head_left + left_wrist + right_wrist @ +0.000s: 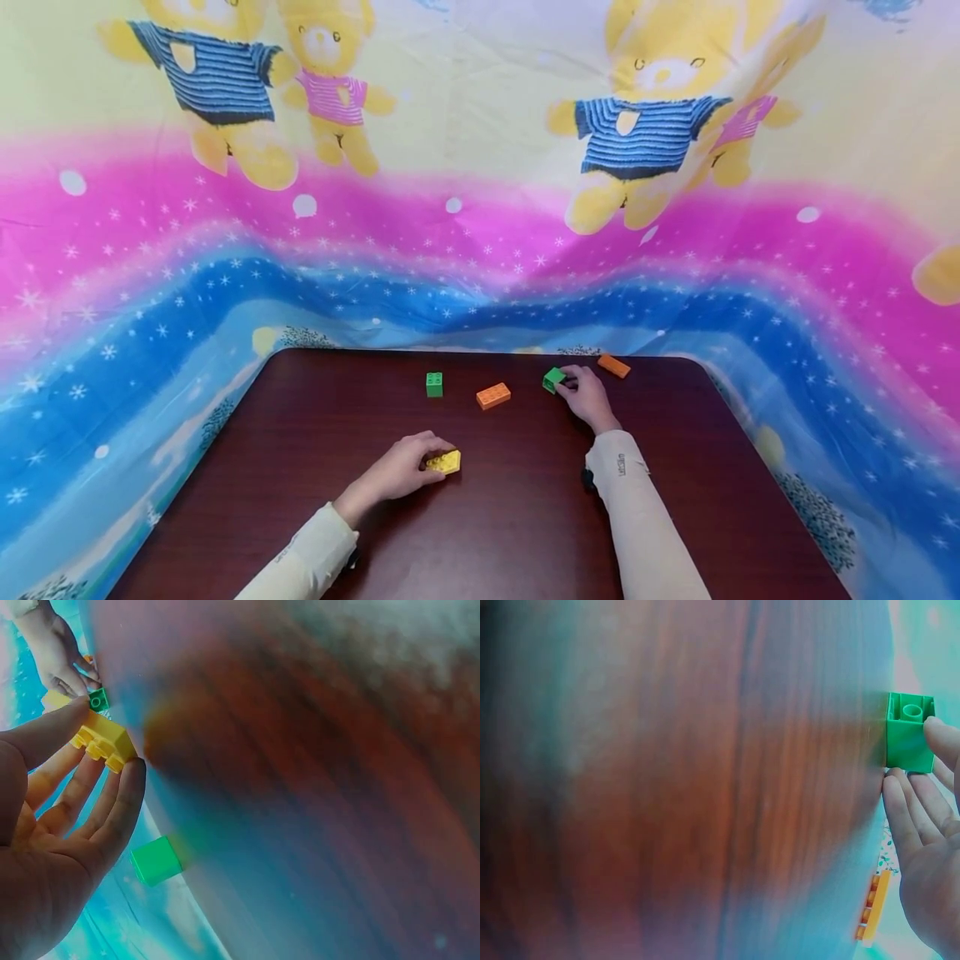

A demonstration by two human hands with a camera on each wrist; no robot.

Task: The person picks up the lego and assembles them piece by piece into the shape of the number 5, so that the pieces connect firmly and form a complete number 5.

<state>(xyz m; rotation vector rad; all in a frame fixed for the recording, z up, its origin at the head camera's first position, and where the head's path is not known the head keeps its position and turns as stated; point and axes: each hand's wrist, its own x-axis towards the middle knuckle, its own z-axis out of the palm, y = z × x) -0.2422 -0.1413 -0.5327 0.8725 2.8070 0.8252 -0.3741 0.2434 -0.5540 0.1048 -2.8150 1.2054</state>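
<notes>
bear-printed cloth [465, 217] hangs behind a glossy dark table [510, 533]. mid-table, the left hand [405, 465] pinches a studded yellow brick [447, 462], grip closed to its width, probably for steadiness. farther off, the right hand [588, 400] nips a tipped green brick [553, 380], hollow underside showing. beyond the yellow brick sit a boxy green block [434, 385] and an oblong orange brick [493, 396]; another orange brick [614, 366] lies past the right hand, all smooth, plastic-looking.

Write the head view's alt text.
A person's left hand holds a yellow block and the right hand a green block at a dark table. Another green block and an orange block sit left of the right hand, a second orange block to its right. Behind hangs bear-print cloth.
</notes>
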